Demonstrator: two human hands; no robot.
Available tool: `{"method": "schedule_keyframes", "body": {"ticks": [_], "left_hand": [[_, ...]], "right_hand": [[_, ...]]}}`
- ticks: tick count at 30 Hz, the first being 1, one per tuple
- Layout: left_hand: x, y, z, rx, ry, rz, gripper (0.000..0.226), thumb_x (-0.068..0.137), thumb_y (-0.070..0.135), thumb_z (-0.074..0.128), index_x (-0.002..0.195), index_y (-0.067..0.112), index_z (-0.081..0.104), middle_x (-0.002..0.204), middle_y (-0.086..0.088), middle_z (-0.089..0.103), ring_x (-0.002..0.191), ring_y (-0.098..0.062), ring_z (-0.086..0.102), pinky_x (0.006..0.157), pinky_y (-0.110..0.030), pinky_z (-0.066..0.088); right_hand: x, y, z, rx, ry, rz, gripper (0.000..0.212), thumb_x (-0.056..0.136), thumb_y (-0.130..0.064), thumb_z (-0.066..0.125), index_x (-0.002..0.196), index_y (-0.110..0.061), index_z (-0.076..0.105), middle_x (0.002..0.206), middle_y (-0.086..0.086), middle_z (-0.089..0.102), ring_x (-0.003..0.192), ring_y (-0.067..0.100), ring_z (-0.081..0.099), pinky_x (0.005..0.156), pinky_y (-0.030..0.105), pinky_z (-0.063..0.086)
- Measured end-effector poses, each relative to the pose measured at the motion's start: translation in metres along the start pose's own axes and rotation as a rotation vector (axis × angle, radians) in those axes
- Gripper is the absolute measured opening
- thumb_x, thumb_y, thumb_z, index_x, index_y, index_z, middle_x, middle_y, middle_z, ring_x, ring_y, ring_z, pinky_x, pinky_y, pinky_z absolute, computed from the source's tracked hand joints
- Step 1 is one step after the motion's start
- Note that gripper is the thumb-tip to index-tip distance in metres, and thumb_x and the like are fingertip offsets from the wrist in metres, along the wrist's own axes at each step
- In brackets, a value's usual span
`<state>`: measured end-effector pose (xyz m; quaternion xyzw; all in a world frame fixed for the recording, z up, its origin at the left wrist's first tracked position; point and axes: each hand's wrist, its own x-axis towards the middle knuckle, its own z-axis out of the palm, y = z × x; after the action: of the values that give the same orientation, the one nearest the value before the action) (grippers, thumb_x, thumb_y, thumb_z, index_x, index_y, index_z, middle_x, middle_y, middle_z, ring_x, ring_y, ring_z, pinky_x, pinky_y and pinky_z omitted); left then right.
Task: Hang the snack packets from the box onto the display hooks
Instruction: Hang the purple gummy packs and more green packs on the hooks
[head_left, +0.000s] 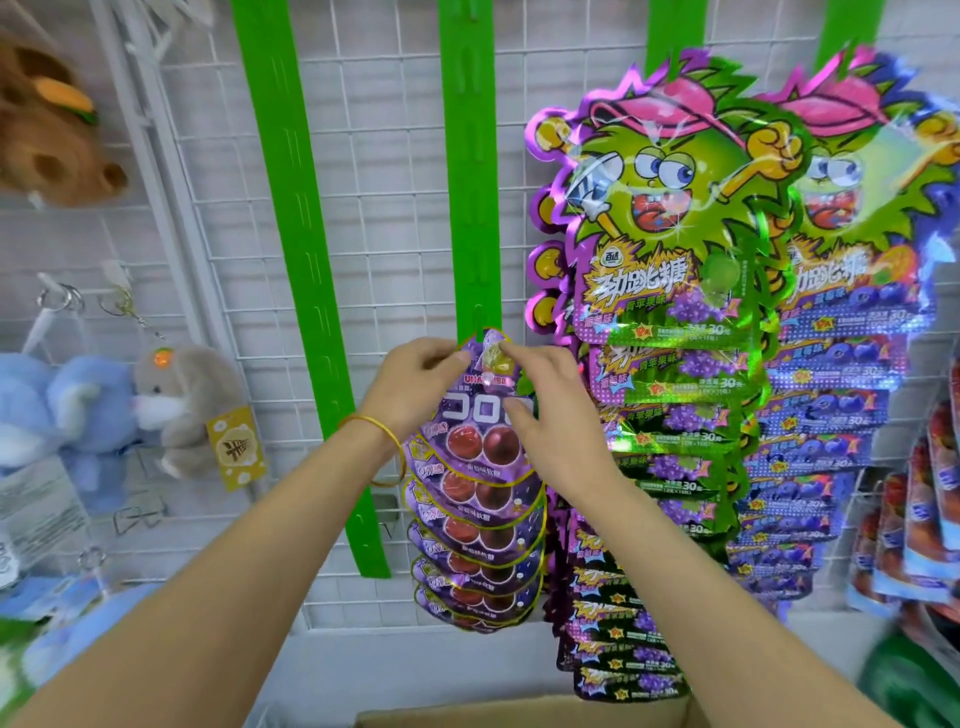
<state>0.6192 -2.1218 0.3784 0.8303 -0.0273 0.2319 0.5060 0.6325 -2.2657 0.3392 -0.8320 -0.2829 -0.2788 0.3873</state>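
Observation:
A purple grape gummy packet (475, 415) is held against the middle green hanging strip (470, 182), at its lower part. My left hand (415, 384) pinches the packet's top left corner. My right hand (550, 400) pinches the top right near the hang hole, with its thumb lying across the packet's face. Several more of the same purple packets (480, 551) hang overlapping in a column below it. A corner of the cardboard box (519, 714) shows at the bottom edge, between my forearms.
Large green monster popping-candy packets (670, 249) hang in dense columns to the right. An empty green strip (306, 260) hangs left on the white wire grid (379, 156). Plush toys (104, 410) hang at far left. Red packets (924, 509) sit at the right edge.

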Motion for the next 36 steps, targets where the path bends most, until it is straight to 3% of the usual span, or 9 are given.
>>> {"method": "schedule_keyframes", "body": {"ticks": [4, 7, 10, 16, 18, 20, 25, 31, 36], "left_hand": [[-0.028, -0.033, -0.009, 0.321, 0.109, 0.183, 0.054, 0.081, 0.029, 0.056, 0.130, 0.009, 0.048, 0.132, -0.010, 0.051, 0.123, -0.021, 0.044, 0.105, -0.024, 0.025], [-0.071, -0.066, -0.011, 0.315, 0.198, 0.247, 0.061, 0.072, 0.041, 0.049, 0.126, 0.013, 0.051, 0.123, -0.002, 0.052, 0.121, -0.020, 0.043, 0.106, -0.035, 0.031], [-0.129, -0.110, -0.002, 0.288, 0.131, 0.162, 0.050, 0.075, 0.035, 0.050, 0.119, 0.013, 0.055, 0.113, 0.011, 0.046, 0.115, -0.015, 0.044, 0.098, -0.048, 0.042], [-0.202, -0.190, 0.020, 0.272, -0.155, -0.261, 0.027, 0.083, -0.003, 0.056, 0.106, 0.009, 0.063, 0.116, -0.011, 0.055, 0.106, -0.020, 0.051, 0.078, -0.003, 0.039], [-0.200, -0.192, 0.020, 0.256, -0.171, -0.296, 0.026, 0.082, -0.003, 0.056, 0.105, 0.008, 0.063, 0.110, -0.006, 0.056, 0.107, -0.023, 0.052, 0.088, -0.011, 0.039], [-0.195, -0.191, 0.018, 0.238, -0.158, -0.322, 0.026, 0.083, 0.000, 0.055, 0.106, 0.009, 0.063, 0.106, 0.002, 0.053, 0.107, -0.022, 0.052, 0.095, -0.022, 0.038], [-0.188, -0.195, 0.011, 0.172, -0.088, -0.388, 0.025, 0.085, 0.002, 0.052, 0.106, 0.010, 0.063, 0.120, -0.004, 0.057, 0.100, -0.011, 0.050, 0.074, -0.001, 0.037], [-0.184, -0.197, 0.007, 0.109, -0.056, -0.421, 0.024, 0.086, 0.001, 0.051, 0.105, 0.010, 0.062, 0.123, -0.006, 0.057, 0.100, -0.012, 0.050, 0.081, -0.018, 0.040], [-0.184, -0.203, 0.012, 0.154, -0.091, -0.409, 0.024, 0.086, 0.002, 0.050, 0.106, 0.010, 0.062, 0.121, -0.004, 0.057, 0.101, -0.014, 0.053, 0.078, -0.011, 0.036]], "right_hand": [[-0.036, -0.002, 0.012, -0.232, 0.182, -0.057, 0.054, 0.081, 0.003, 0.053, 0.131, -0.017, 0.048, 0.137, 0.010, 0.042, 0.126, 0.026, 0.037, 0.098, 0.037, 0.040], [-0.087, 0.008, 0.032, -0.257, 0.232, -0.073, 0.047, 0.077, 0.005, 0.056, 0.121, -0.010, 0.056, 0.126, 0.013, 0.051, 0.117, 0.028, 0.044, 0.097, 0.034, 0.038], [-0.155, 0.034, 0.066, -0.128, -0.096, 0.067, 0.046, 0.078, 0.004, 0.057, 0.120, -0.012, 0.054, 0.122, 0.007, 0.050, 0.112, 0.027, 0.050, 0.095, 0.031, 0.038], [-0.279, 0.078, 0.144, -0.033, -0.901, 0.636, 0.043, 0.090, -0.023, 0.057, 0.129, -0.010, 0.048, 0.131, 0.011, 0.050, 0.118, 0.026, 0.051, 0.099, 0.030, 0.040], [-0.304, 0.079, 0.165, -0.025, -0.971, 0.736, 0.040, 0.090, -0.026, 0.058, 0.126, -0.008, 0.051, 0.128, 0.011, 0.055, 0.116, 0.025, 0.053, 0.095, 0.029, 0.041], [-0.320, 0.075, 0.186, 0.010, -0.988, 0.816, 0.036, 0.090, -0.025, 0.058, 0.121, -0.007, 0.054, 0.123, 0.009, 0.059, 0.114, 0.025, 0.054, 0.090, 0.028, 0.041], [-0.338, 0.062, 0.228, -0.040, -0.901, 1.000, 0.034, 0.086, -0.026, 0.063, 0.112, -0.009, 0.049, 0.109, 0.012, 0.064, 0.102, 0.031, 0.060, 0.084, 0.036, 0.049], [-0.344, 0.064, 0.248, -0.087, -0.631, 1.389, 0.030, 0.091, -0.022, 0.052, 0.115, -0.005, 0.045, 0.113, 0.015, 0.061, 0.106, 0.034, 0.059, 0.089, 0.037, 0.047], [-0.342, 0.089, 0.225, 0.095, -0.567, 1.276, 0.025, 0.085, -0.018, 0.058, 0.062, -0.011, 0.056, 0.067, 0.009, 0.055, 0.070, 0.028, 0.055, 0.065, 0.035, 0.045]]}}
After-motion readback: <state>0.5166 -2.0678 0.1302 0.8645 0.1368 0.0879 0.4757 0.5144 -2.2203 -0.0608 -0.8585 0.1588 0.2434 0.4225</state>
